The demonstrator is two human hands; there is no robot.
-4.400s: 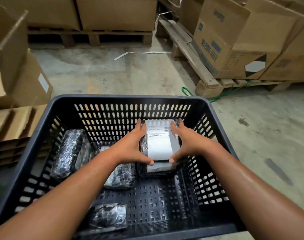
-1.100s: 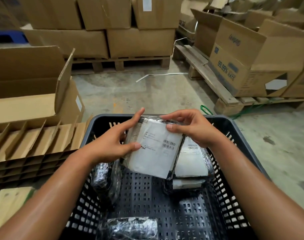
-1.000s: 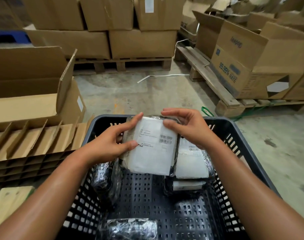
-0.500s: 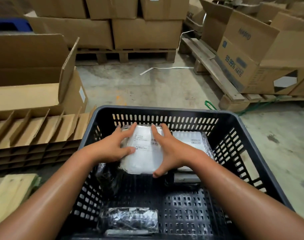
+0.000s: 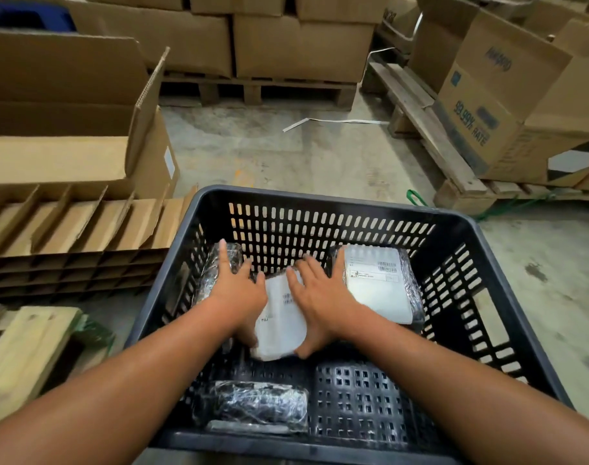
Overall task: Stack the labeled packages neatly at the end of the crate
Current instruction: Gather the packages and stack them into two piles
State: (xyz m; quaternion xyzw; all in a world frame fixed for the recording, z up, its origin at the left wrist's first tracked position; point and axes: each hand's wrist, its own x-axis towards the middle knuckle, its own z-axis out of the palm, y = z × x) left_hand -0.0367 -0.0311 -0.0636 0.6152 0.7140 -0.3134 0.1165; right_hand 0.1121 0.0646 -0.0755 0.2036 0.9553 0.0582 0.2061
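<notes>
Both hands settle a labeled package at the crate's far end.

The left hand and right hand lie flat with fingers spread, flanking the labeled package between them inside the crate; it appears pinched at its near edge, though blur obscures this. Just right of the right hand sits a second labeled package. Uneven pressing could skew the package out of line.

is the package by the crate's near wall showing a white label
No, the package by the near wall shows only shiny black wrap.
</notes>
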